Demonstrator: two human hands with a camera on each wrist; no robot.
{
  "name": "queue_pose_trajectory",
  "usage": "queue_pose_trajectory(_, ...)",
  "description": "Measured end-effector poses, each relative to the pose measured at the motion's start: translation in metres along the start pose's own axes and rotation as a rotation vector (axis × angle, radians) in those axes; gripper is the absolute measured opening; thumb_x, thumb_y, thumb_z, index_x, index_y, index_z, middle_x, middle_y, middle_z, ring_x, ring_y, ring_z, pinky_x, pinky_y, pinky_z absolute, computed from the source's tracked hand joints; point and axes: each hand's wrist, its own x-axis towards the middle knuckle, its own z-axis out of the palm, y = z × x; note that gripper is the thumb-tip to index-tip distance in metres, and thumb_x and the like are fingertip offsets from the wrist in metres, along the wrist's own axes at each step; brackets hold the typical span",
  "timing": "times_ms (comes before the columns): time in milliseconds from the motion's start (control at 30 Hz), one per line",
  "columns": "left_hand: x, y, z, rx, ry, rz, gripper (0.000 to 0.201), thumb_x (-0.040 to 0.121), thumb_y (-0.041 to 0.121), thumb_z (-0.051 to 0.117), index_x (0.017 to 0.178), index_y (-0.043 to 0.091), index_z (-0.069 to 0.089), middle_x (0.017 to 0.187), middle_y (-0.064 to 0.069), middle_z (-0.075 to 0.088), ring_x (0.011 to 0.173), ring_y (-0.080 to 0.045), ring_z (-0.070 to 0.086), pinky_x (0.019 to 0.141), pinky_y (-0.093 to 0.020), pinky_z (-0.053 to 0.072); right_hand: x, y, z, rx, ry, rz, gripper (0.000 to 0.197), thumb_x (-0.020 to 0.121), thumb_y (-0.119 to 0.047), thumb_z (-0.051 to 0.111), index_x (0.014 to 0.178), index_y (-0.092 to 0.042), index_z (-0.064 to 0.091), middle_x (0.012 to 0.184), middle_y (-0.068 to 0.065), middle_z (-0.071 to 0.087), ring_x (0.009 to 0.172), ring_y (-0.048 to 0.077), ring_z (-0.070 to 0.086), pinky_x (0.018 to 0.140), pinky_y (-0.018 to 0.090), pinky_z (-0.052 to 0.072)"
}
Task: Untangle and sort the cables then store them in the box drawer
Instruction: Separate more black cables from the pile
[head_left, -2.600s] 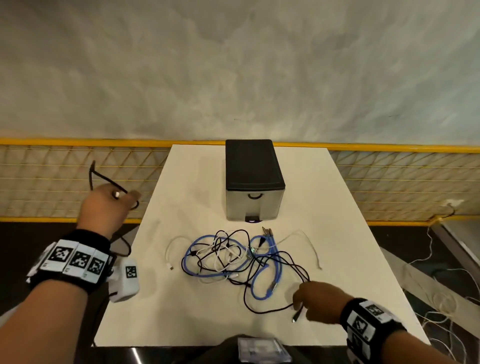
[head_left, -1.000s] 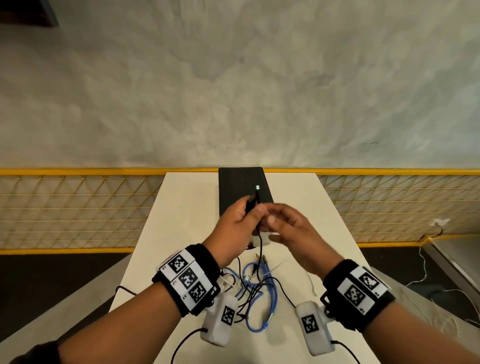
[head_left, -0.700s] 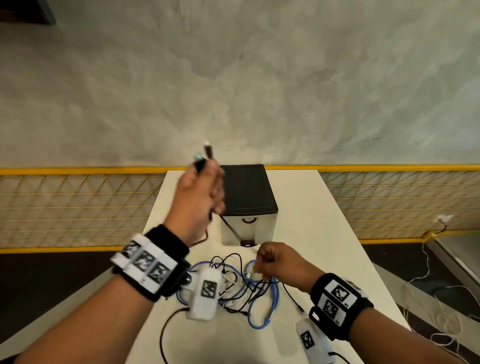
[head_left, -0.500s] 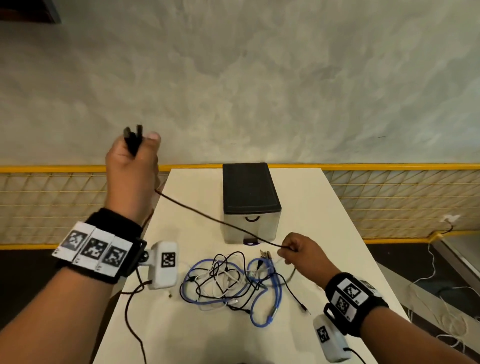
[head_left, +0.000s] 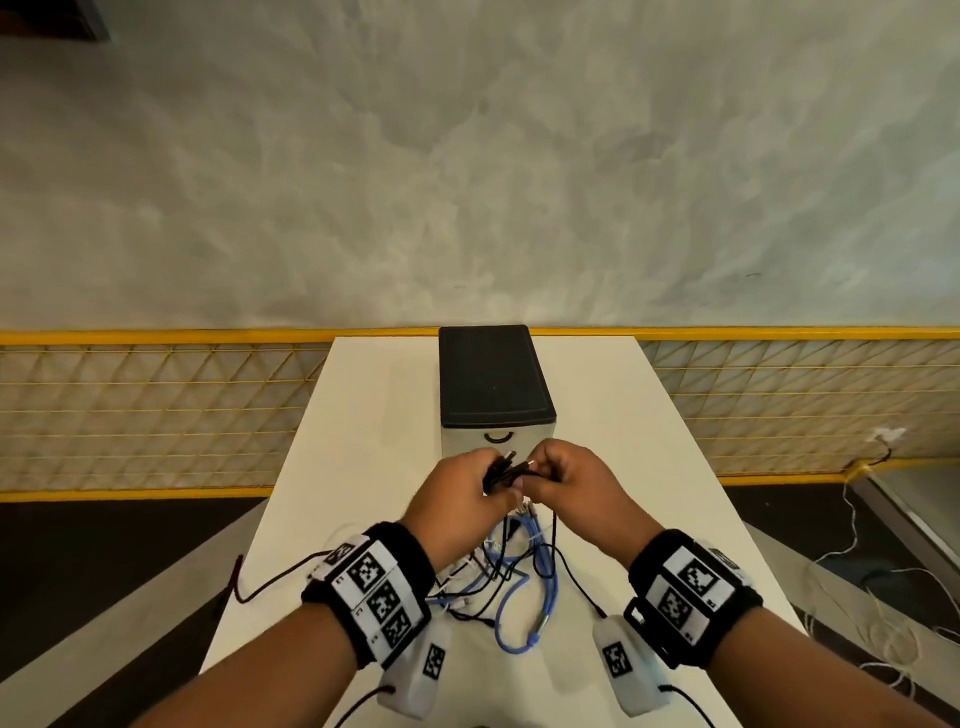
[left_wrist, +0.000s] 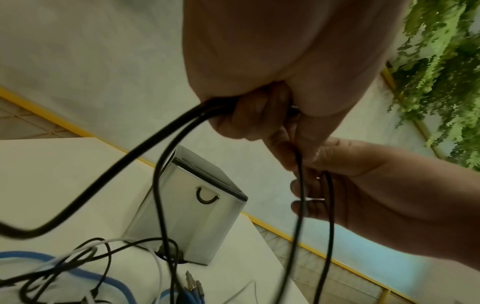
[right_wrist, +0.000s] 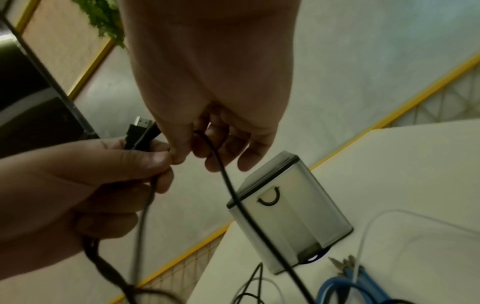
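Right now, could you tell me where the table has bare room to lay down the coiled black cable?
Bare patches of table flank the box drawer: left of it to the table edge, and right of it. The near middle is crowded with the tangled cables beneath both hands, left hand and right hand.

The box drawer (head_left: 496, 405) stands at the bench (head_left: 374, 415) far edge; the cable tangle (head_left: 511, 582) lies before it, toward the near edge.

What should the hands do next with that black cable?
Probably fold in another loop: the left hand grips the black cable bundle with its plugs, the right hand pinches a strand, and slack hangs to the table. The box drawer is shut.
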Motion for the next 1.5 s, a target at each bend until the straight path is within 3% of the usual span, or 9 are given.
queue_pose_trajectory(133,-0.006,-0.012,-0.013,0.055,-0.184,-0.034,0.012,0.081,0.024,0.072,0.077,0.021,0.061,0.076,0.000,0.065,0.070,-0.013,0.060,0.068,-0.031,0.048,0.003,0.019,-0.011,-0.341,0.025,-0.036,0.028,0.080,-0.020,0.072,0.066,-0.031,0.051,0.068,-0.009,0.055,0.062,0.004,0.050,0.060,0.016,0.039)
queue_pose_trajectory(233,-0.022,-0.033,-0.033,-0.052,-0.409,-0.105,0.018,0.077,0.019,0.077,0.072,0.027,0.062,0.073,0.009,0.065,0.067,-0.003,0.058,0.068,-0.022,0.046,0.007,0.051,-0.028,-0.519,0.180,0.007,0.017,0.076,-0.024,0.076,0.072,-0.027,0.059,0.081,-0.003,0.052,0.077,0.021,0.053,0.071,0.034,0.046)
queue_pose_trajectory(400,-0.049,-0.073,-0.054,0.113,-0.679,-0.200,0.022,0.074,0.019,0.081,0.071,0.031,0.063,0.069,0.016,0.064,0.066,0.003,0.058,0.071,-0.022,0.047,0.006,0.062,-0.038,-0.309,0.296,0.297,0.029,0.091,-0.036,0.060,0.075,-0.014,0.048,0.070,0.007,0.058,0.066,0.028,0.055,0.064,0.038,0.048)
queue_pose_trajectory(500,-0.052,-0.072,-0.046,0.101,-0.560,-0.174,0.018,0.076,0.021,0.078,0.074,0.026,0.062,0.069,0.013,0.060,0.064,0.000,0.053,0.067,-0.023,0.043,-0.002,0.042,-0.032,0.122,0.126,0.631,0.041,0.097,-0.046,0.044,0.080,-0.010,0.053,0.067,0.013,0.060,0.055,0.025,0.058,0.052,0.027,0.040)
queue_pose_trajectory(667,-0.041,-0.051,-0.034,-0.139,-0.235,-0.164,0.022,0.078,0.016,0.077,0.071,0.019,0.058,0.059,0.016,0.057,0.055,0.004,0.048,0.058,-0.014,0.039,-0.026,0.033,0.005,0.145,-0.297,0.844,0.064,0.088,-0.072,0.039,0.083,-0.011,0.057,0.074,0.008,0.063,0.065,0.024,0.068,0.062,0.033,0.055)
queue_pose_trajectory(900,-0.034,-0.041,-0.029,-0.241,-0.166,-0.074,0.024,0.076,0.020,0.079,0.066,0.031,0.061,0.066,0.015,0.062,0.066,-0.001,0.055,0.068,-0.019,0.046,-0.031,0.039,-0.001,0.277,-0.443,0.983,0.028,0.093,-0.040,0.060,0.079,-0.016,0.061,0.061,0.000,0.060,0.046,0.010,0.055,0.048,0.020,0.036)
queue_pose_trajectory(1133,-0.060,-0.062,-0.031,0.226,-0.784,-0.093,0.014,0.075,0.027,0.078,0.080,0.026,0.065,0.073,0.016,0.060,0.068,0.003,0.055,0.072,-0.024,0.045,-0.006,0.015,-0.029,0.972,-0.194,0.745,0.027,0.075,-0.008,0.067,0.101,-0.014,0.067,0.073,0.003,0.068,0.063,0.015,0.067,0.070,0.035,0.056)
queue_pose_trajectory(1233,-0.068,-0.071,-0.033,0.213,-0.791,-0.175,0.020,0.076,0.027,0.078,0.071,0.031,0.058,0.070,0.017,0.060,0.063,0.006,0.055,0.067,-0.020,0.043,0.007,0.000,-0.036,1.086,-0.117,0.601,0.028,0.078,-0.006,0.063,0.104,-0.016,0.061,0.097,0.010,0.073,0.090,0.024,0.071,0.082,0.044,0.052)
queue_pose_trajectory(1500,-0.069,-0.081,-0.051,0.327,-0.819,-0.188,0.023,0.074,0.035,0.080,0.082,0.029,0.060,0.088,0.009,0.064,0.078,-0.004,0.058,0.073,-0.023,0.045,0.023,-0.009,-0.045,1.375,0.218,0.557,0.019,0.099,-0.017,0.048,0.096,-0.008,0.065,0.077,0.002,0.074,0.069,0.012,0.073,0.063,0.025,0.058)
